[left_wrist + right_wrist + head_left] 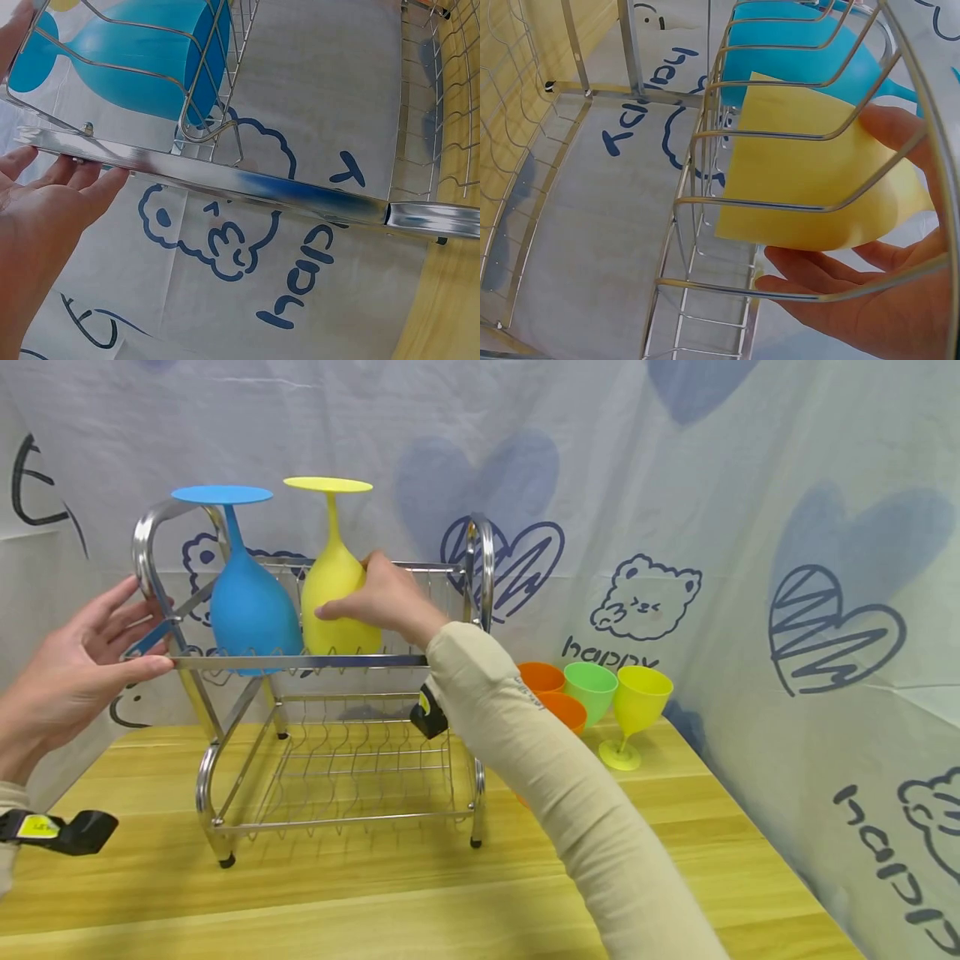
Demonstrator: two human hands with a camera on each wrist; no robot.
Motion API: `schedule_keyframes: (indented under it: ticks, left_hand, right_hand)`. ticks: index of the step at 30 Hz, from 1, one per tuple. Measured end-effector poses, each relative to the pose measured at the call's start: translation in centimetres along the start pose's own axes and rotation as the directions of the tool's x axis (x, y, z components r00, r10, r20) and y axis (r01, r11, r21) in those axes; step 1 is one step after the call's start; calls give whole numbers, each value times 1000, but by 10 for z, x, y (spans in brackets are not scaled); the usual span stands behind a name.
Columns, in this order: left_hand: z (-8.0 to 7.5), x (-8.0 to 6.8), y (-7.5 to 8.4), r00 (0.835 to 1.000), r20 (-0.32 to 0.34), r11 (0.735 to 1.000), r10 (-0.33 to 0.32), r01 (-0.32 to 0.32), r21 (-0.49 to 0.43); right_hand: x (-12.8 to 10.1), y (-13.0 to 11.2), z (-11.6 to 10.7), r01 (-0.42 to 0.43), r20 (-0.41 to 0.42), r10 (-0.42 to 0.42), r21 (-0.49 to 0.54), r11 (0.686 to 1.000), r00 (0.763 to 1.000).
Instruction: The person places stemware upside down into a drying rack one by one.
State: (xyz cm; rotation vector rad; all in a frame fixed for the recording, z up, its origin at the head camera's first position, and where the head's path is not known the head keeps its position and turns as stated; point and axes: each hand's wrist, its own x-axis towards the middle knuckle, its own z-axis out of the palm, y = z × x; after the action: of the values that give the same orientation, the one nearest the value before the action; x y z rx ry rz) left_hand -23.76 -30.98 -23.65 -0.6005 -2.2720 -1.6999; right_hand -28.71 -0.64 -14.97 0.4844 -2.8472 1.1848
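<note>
From the head cam, the right hand (378, 597) is wrapping its fingers around the bowl of the yellow goblet (335, 583), which is sitting upside down on the top tier of the metal dish rack (315, 662), right beside an upside-down blue goblet (247, 597). The left hand (78, 664) is resting with straight fingers against the rack's left end, fingertips touching the front rail, not clutching anything. Off to the right on the wooden table (675, 827), a few more goblets are standing around: orange ones (551, 693), a green one (592, 689) and a yellow-green one (636, 706). Over on the left wrist cam, the flat fingers (82, 187) are pressing up against the shiny rail (225, 180), with the blue goblet (135, 52) above it. The right wrist cam is showing the fingers (825, 274) cupping the yellow goblet (817, 180) through the rack wires (780, 202).
</note>
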Motion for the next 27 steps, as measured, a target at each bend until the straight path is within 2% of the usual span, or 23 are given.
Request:
schedule_keyframes:
  ticks: [10, 27]
  left_hand:
    - [2, -2, -1, 1000, 1, 1000, 15, -15, -4]
    - [3, -3, -2, 1000, 5, 997, 27, -26, -79]
  right_hand:
    - [3, 4, 6, 4, 19, -4, 13, 1000, 1000]
    - [-2, 2, 10, 8, 65, -4, -67, 998, 998]
